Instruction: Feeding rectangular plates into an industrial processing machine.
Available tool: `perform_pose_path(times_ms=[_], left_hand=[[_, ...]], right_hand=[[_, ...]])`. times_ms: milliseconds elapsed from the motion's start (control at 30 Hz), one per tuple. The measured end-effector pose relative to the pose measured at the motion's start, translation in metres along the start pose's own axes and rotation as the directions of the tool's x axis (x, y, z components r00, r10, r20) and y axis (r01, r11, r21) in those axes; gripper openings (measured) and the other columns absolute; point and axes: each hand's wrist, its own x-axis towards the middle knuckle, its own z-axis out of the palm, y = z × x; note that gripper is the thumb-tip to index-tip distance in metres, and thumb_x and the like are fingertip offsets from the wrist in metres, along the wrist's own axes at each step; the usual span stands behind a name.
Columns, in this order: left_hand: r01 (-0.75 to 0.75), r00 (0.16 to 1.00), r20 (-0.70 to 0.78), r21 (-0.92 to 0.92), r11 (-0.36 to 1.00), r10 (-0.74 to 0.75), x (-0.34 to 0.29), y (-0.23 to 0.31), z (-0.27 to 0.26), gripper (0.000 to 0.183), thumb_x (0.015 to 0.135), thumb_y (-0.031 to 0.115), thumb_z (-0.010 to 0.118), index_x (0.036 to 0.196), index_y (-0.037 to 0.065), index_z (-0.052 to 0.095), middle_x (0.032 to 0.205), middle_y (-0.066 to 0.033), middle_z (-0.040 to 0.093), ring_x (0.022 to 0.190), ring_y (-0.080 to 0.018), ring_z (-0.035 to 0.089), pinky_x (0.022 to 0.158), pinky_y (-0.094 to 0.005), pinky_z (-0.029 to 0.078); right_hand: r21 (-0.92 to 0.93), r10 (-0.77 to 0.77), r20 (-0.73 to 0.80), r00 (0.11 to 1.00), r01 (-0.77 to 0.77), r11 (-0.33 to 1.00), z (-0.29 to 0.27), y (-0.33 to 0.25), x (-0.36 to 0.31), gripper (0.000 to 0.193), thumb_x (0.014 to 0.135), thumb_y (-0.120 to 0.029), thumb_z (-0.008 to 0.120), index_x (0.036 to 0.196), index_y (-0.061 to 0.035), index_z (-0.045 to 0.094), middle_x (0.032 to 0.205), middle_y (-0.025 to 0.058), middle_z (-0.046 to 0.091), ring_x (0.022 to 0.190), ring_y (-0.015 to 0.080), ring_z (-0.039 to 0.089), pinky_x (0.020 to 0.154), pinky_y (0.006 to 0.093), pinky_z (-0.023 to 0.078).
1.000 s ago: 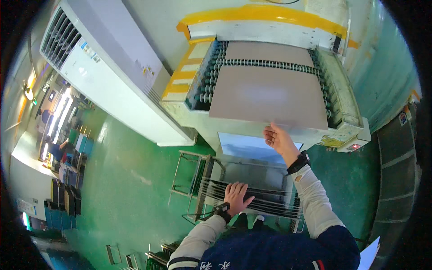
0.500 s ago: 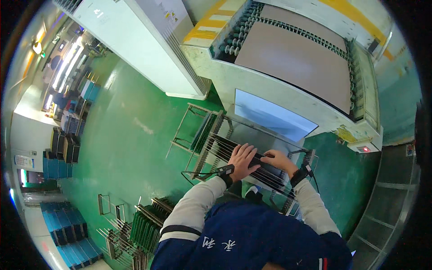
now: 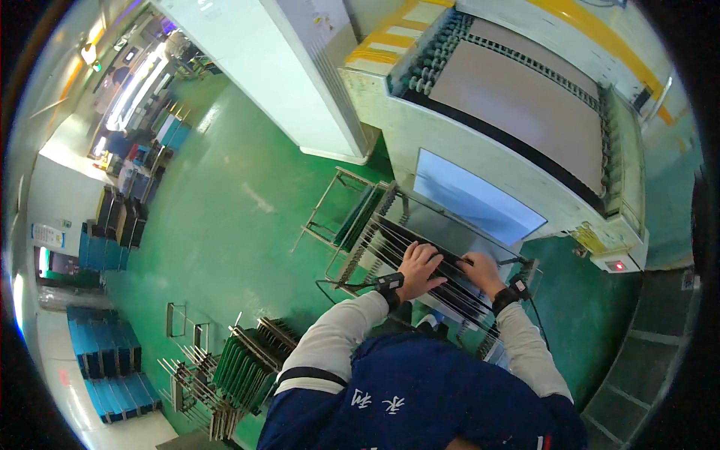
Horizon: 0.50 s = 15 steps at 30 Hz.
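Note:
In front of me stands a metal slotted rack (image 3: 360, 238) with several thin dark panels (image 3: 390, 247) upright in it, their top edges showing as parallel lines. My left hand (image 3: 418, 274) lies across those edges, its fingers bent a little and its thumb apart. Just to its right, my right hand (image 3: 482, 274) has thumb and fingers closed at the upper edge of a panel; its fingertips are partly hidden. Both wrists wear black bands with small cabled devices.
Beyond the rack is a pale roller conveyor machine (image 3: 480, 161) carrying large brownish sheets (image 3: 525, 101). A small rack with green boards (image 3: 360, 214) stands left of mine. More racked green boards (image 3: 240, 364) are at lower left. Blue bins (image 3: 105, 341) line the left wall; a white cabinet (image 3: 262, 67) rises beyond.
The view has shifted, so the scene sits further right and slightly lower. My left fingers are more bent and closer together. Both hands remain over the same rack.

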Motion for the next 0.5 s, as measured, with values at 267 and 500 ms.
perform_pose_path(times_ms=[267,500], left_hand=[[-0.075,0.996,0.042,-0.096,0.993,0.079,0.007,-0.002,0.010,0.046,0.078,0.049,0.072,0.084,0.005,0.061,0.088,-0.0117,0.051,0.092,-0.0322,0.051,0.088,-0.0453,0.040],[-0.053,0.992,0.117,0.011,0.999,0.051,0.007,0.003,0.004,0.044,0.082,0.049,0.067,0.086,0.005,0.065,0.089,-0.0101,0.054,0.091,-0.0280,0.051,0.085,-0.0414,0.039]], right_hand=[[-0.051,-0.009,0.081,0.997,0.013,0.999,-0.001,0.015,0.001,0.033,0.085,-0.037,0.067,0.087,-0.0037,0.069,0.086,0.0219,0.066,0.083,0.0431,0.062,0.071,0.0504,0.046],[-0.155,-0.033,0.088,0.996,0.047,0.987,0.001,0.005,0.003,0.028,0.084,-0.032,0.066,0.083,-0.0037,0.069,0.082,0.0217,0.065,0.082,0.0431,0.062,0.070,0.0502,0.046]])
